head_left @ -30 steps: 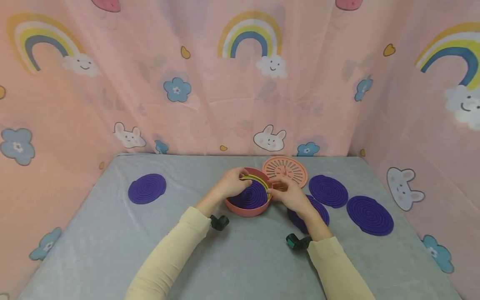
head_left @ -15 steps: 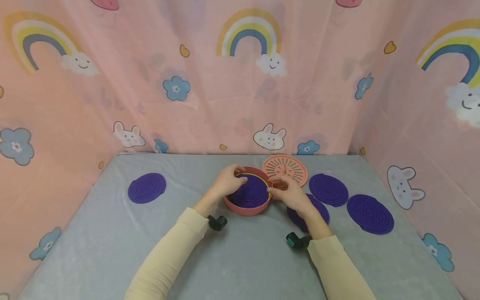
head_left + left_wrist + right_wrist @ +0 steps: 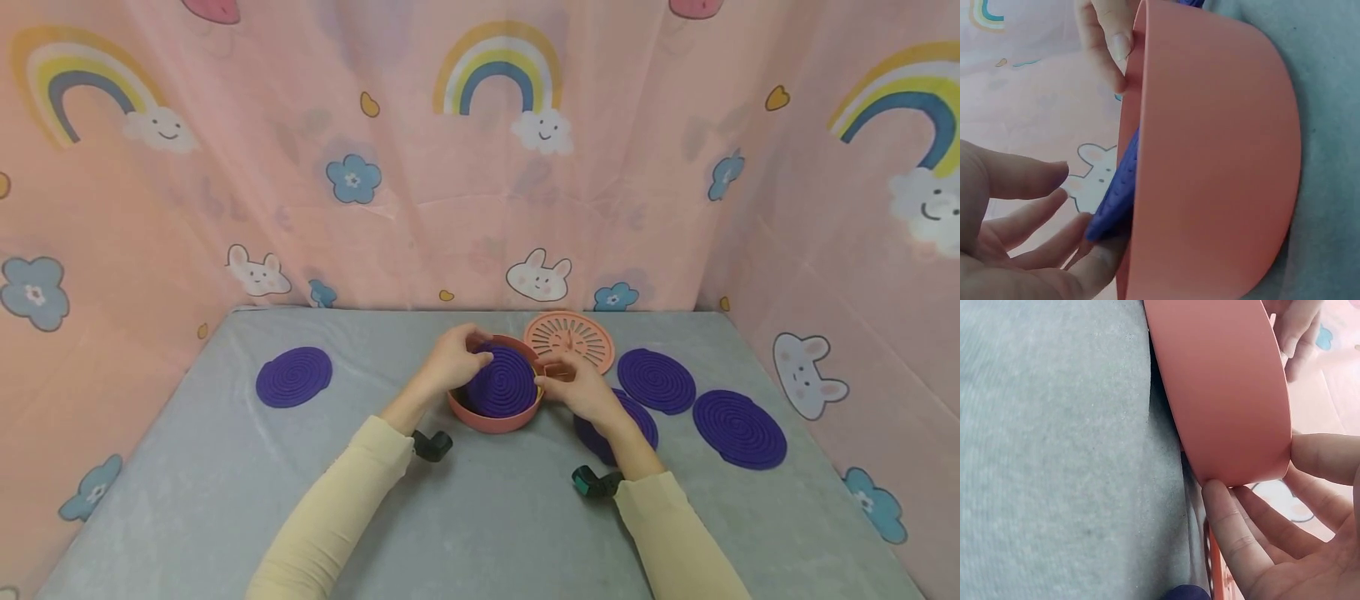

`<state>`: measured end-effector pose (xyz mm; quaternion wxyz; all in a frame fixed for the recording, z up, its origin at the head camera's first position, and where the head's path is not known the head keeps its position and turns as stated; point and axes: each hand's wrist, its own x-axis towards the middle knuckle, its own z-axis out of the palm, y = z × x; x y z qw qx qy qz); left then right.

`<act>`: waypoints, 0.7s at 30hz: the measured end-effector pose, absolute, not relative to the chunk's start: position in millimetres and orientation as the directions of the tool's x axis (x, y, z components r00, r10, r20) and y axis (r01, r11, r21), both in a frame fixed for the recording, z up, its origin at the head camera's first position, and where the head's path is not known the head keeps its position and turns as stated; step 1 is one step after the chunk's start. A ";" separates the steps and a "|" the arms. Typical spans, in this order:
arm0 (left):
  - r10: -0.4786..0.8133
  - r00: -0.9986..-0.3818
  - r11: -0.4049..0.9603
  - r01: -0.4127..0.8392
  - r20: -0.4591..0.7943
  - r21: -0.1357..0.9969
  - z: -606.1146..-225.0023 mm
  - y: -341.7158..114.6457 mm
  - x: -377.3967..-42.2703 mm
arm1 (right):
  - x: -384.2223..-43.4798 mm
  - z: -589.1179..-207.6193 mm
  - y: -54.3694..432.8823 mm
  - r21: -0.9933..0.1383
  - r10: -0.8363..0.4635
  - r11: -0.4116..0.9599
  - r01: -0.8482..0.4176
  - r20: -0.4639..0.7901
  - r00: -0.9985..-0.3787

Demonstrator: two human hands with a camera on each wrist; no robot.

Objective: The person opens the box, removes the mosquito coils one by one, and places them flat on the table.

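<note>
A round terracotta-pink bowl point(image 3: 495, 425) stands at the middle of the table. Inside it, a purple spiral-ribbed coaster point(image 3: 504, 385) sits tilted, with a sliver of yellow edge point(image 3: 539, 392) showing at the bowl's right side. My left hand point(image 3: 453, 360) is at the bowl's left rim. Its fingers curl under the raised edge of the coaster, seen side-on as a purple wedge point(image 3: 1114, 194) in the left wrist view; the thumb is apart from it there. My right hand point(image 3: 576, 387) grips the bowl's right side, thumb at the rim and a fingertip low on the wall point(image 3: 1229, 394).
One purple coaster point(image 3: 294, 377) lies at the left of the grey table point(image 3: 480, 525). Three more lie at the right: a near one point(image 3: 636, 417) partly under my right forearm, a far one point(image 3: 657, 381) and an outer one point(image 3: 740, 429). Behind the bowl lies a peach slotted disc point(image 3: 581, 333).
The purple coaster in the bowl has tilted up and shifted slightly right, and now covers most of the yellow seen earlier. My left hand has edged left and away; my right hand stays put.
</note>
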<state>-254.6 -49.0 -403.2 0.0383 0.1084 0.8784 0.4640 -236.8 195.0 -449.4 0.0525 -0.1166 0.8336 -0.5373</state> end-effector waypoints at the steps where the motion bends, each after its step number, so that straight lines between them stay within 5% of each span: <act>1: 0.220 -0.975 0.543 0.151 0.034 0.826 -403.6 -48.4 -254.3 | -236.9 -449.8 195.2 -0.908 -0.250 0.395 -0.138 0.039 -0.967; 21: 0.264 -0.964 0.483 0.118 -0.016 0.868 -415.0 -36.7 -256.0 | -235.2 -446.2 193.2 -0.914 -0.252 0.385 -0.128 0.029 -0.967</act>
